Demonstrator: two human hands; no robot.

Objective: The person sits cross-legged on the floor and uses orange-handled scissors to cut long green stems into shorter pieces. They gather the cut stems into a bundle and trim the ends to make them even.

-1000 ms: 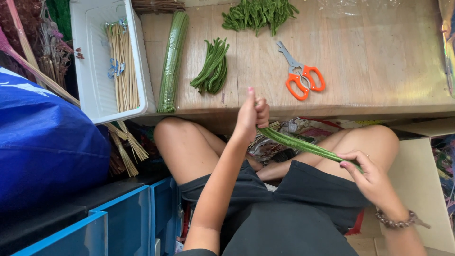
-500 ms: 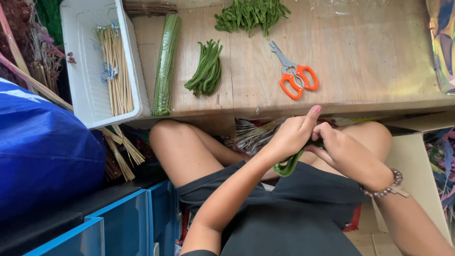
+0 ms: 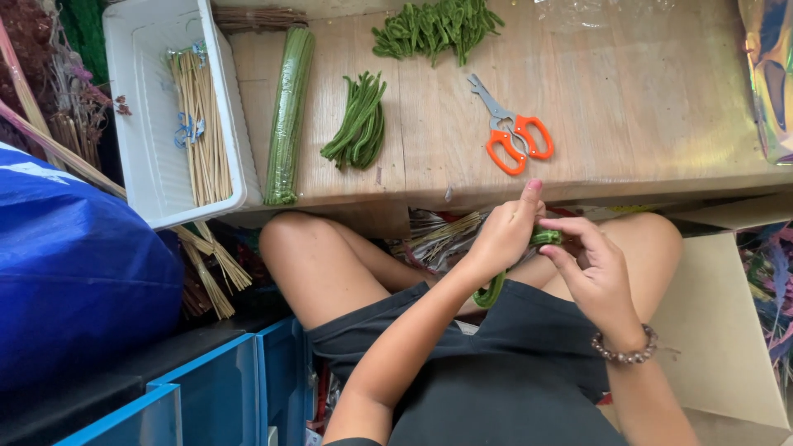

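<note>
Over my lap, my left hand (image 3: 505,234) pinches a green fuzzy wire stem (image 3: 492,289) that is bent into a loop hanging below the fingers. My right hand (image 3: 596,272), with a bead bracelet at the wrist, grips the stem's other end (image 3: 547,237) right beside the left hand. On the wooden table (image 3: 661,107) above lie orange-handled scissors (image 3: 512,136), a bundle of bent green stems (image 3: 359,124), a heap of short green pieces (image 3: 438,26) and a long wrapped pack of straight green stems (image 3: 287,116).
A white plastic tray (image 3: 149,149) holding tan sticks hangs over the table's left edge. A blue bag (image 3: 74,272) and blue drawers (image 3: 223,380) stand at left. A cardboard box (image 3: 719,330) sits at right, with shiny foil (image 3: 772,74) on the table's right end.
The stem was straight and stretched between my two hands a second ago. Both hands have come together and the stem is now folded into a loop.
</note>
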